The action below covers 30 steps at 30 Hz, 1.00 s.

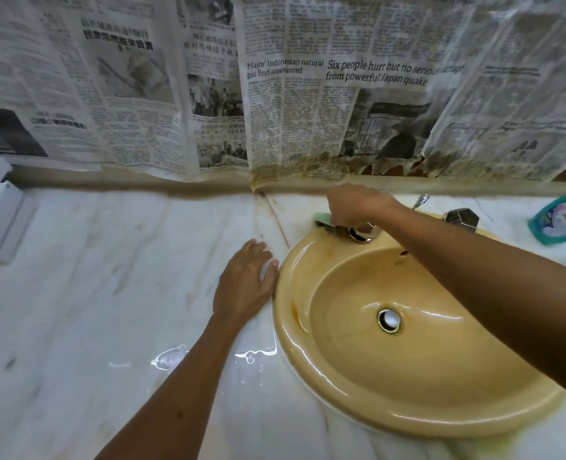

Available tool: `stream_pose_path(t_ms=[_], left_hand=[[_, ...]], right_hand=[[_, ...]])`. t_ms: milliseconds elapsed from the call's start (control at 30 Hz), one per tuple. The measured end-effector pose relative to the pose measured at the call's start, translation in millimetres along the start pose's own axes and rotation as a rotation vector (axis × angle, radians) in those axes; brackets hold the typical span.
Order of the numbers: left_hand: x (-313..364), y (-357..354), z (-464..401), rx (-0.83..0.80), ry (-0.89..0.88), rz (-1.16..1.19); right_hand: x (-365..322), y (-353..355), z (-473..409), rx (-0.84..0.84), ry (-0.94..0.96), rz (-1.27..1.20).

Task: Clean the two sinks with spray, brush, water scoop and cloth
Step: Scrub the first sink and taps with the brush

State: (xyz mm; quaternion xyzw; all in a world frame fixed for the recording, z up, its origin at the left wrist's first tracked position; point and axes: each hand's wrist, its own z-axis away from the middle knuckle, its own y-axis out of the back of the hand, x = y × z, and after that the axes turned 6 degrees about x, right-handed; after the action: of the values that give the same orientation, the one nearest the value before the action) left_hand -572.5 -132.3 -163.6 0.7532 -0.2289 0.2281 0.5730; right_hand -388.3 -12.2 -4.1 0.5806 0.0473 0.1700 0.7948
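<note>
A yellow oval sink (324, 370) is set into a white marble counter (92, 277), its long axis running from the near right toward the far left, with a chrome drain plug (389, 319) at the bottom of the bowl. The right hand (354, 204) reaches across the basin to its far rim and curls down around a green-handled brush (323, 220), whose handle lies roughly level, pointing left along the back edge of the sink; the dark bristle end sits against the rim just beside a chrome tap handle (362, 232). How tightly the fingers close cannot be made out, since the back of the hand covers them. The left hand (245, 283) lies flat on the counter, fingers straight and together, pointing away from the person, its thumb side just touching the left edge of the sink; it holds nothing. A second faceted chrome tap handle (462, 219) stands on the far right rim, with a thin chrome spout tip (420, 200) behind it. A teal cleaner bottle (561, 217) lies on the counter at the far right. Small puddles of water (168, 358) glint on the marble by the left forearm. Stained newspaper sheets (291, 94) cover the wall behind, frayed along the bottom edge.
</note>
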Motion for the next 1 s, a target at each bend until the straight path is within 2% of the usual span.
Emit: stream_pose_path(t_ms=[133, 267, 433, 600, 733, 800, 867, 900, 1000], left_hand=[[-1, -2, 0, 0.013, -0.015, -0.010], [-3, -3, -1, 0.022, -0.019, -0.017], [-2, -3, 0, 0.032, -0.020, -0.022], [-1, -2, 0, 0.028, -0.013, -0.023], [-1, -5, 0, 0.039, -0.038, -0.032], [-2, -5, -1, 0.046, -0.035, -0.036], [-2, -5, 0, 0.055, -0.046, -0.031], [-2, -4, -1, 0.057, -0.051, -0.031], [-3, -5, -2, 0.045, -0.056, -0.059]], right_hand=[[-2, -13, 10, 0.086, -0.032, -0.084], [-19, -34, 26, -0.002, 0.024, -0.223], [-9, -27, 20, 0.152, -0.109, -0.118], [-25, -81, 54, 0.202, 0.027, -0.217], [14, -100, 72, 0.362, -0.197, -0.306], [7, -103, 84, 0.366, -0.145, -0.316], [-7, -109, 100, 0.299, -0.011, -0.308], [-7, -110, 104, 0.288, -0.006, -0.302], [16, -111, 93, 0.376, -0.222, -0.371]])
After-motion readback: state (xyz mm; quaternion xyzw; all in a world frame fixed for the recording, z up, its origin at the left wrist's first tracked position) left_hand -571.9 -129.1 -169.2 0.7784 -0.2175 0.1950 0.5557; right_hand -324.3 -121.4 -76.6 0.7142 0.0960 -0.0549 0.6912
